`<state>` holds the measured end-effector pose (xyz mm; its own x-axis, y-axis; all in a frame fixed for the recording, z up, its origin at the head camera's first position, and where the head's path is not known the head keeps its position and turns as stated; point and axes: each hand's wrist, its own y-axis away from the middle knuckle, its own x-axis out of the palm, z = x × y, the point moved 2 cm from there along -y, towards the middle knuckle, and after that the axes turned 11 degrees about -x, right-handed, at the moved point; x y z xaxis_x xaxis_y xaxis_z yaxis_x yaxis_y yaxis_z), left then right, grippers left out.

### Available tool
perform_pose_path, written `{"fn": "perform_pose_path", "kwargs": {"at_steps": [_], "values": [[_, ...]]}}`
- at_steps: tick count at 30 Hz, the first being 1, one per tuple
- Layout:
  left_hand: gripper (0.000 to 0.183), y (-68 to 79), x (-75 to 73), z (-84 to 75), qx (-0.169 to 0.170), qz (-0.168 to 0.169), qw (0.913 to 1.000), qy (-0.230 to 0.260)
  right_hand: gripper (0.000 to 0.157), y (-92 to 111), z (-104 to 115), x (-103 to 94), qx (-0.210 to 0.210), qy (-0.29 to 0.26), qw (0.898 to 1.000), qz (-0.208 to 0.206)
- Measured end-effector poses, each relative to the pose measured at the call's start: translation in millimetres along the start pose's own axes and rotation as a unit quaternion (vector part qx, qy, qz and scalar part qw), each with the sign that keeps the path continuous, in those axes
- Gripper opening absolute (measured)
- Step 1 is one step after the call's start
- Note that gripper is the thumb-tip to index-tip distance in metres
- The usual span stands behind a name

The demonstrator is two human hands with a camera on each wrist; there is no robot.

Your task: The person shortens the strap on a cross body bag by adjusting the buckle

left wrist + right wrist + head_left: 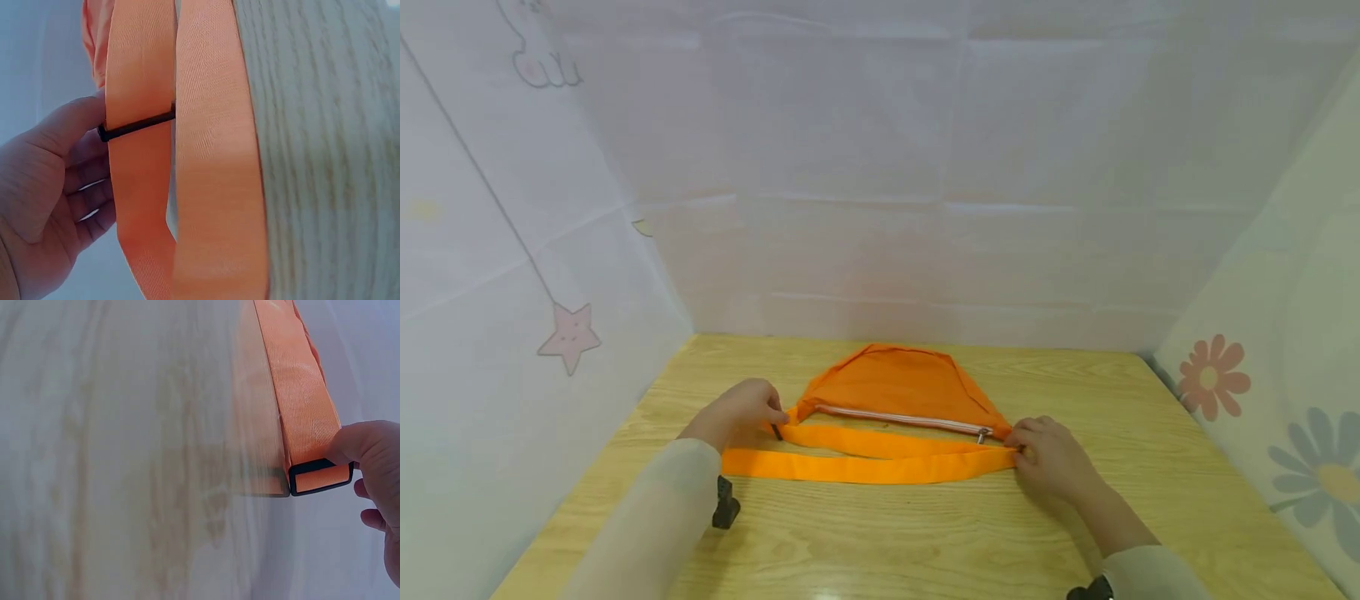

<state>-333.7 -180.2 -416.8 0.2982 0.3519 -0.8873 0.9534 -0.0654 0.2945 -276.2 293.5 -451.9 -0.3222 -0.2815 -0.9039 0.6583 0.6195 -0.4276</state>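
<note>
An orange waist bag (895, 383) lies flat on the table with its curved side away from me. A white zipper (902, 418) runs along its near edge, its pull at the right end. The bag's orange strap (872, 469) is looped in front. At the bag's left corner my left hand (745, 408) pinches the strap, thumb beside a black slider bar (139, 125). My right hand (1051, 458) pinches the strap's right end between thumb and fingers, at a black rectangular buckle (320, 477); those fingertips are partly hidden behind the strap.
The wooden table (880, 542) extends toward me and to both sides. A pale sheet (887, 167) forms a wall behind it, with printed side sheets at left and right. A black camera mount (725, 504) sits at my left wrist.
</note>
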Motion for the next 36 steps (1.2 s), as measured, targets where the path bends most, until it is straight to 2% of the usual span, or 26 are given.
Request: {"fn": "perform_pose_path", "kwargs": {"at_steps": [5, 7, 13, 18, 23, 26, 31, 33, 36], "values": [[0.024, -5.9, 1.1, -8.4, 0.002, 0.026, 0.9992, -0.03, 0.018, 1, 4, 4.2, -0.011, 0.008, 1.0, 0.012], [0.021, -6.8, 0.9, -11.1, 0.004, 0.027, 0.9986, -0.046, 0.022, 1, 5, 5.2, -0.021, 0.014, 1.0, 0.007], [0.013, -7.2, -3.8, -13.8, 0.003, 0.027, 0.9964, -0.081, 0.017, 5, 1, 3.2, -0.032, 0.031, 0.999, -0.002], [0.012, -7.7, -8.4, -8.7, 0.003, 0.02, 0.9959, -0.088, 0.016, 12, -5, -1.6, -0.029, 0.039, 0.999, 0.008], [0.013, -7.7, -10.5, -6.7, 0.022, 0.016, 0.9962, -0.083, 0.016, 15, -8, -5.8, -0.02, 0.047, 0.998, 0.024], [0.012, -7.5, -10.6, -6.7, 0.018, 0.015, 0.9967, -0.078, 0.023, 11, -5, -7.5, -0.021, 0.047, 0.998, 0.035], [0.013, -6.8, -9.9, -6.0, 0.018, 0.011, 0.9965, -0.081, 0.044, 4, 3, -3.8, -0.025, 0.041, 0.998, 0.049], [0.014, -7.1, -8.7, -7.0, 0.019, 0.012, 0.9966, -0.08, 0.042, 2, 6, -0.7, -0.034, 0.032, 0.998, 0.051], [0.014, -7.6, -7.4, -9.2, 0.021, 0.012, 0.9964, -0.082, 0.03, 1, 8, 2.7, -0.056, 0.017, 0.997, 0.054]]}}
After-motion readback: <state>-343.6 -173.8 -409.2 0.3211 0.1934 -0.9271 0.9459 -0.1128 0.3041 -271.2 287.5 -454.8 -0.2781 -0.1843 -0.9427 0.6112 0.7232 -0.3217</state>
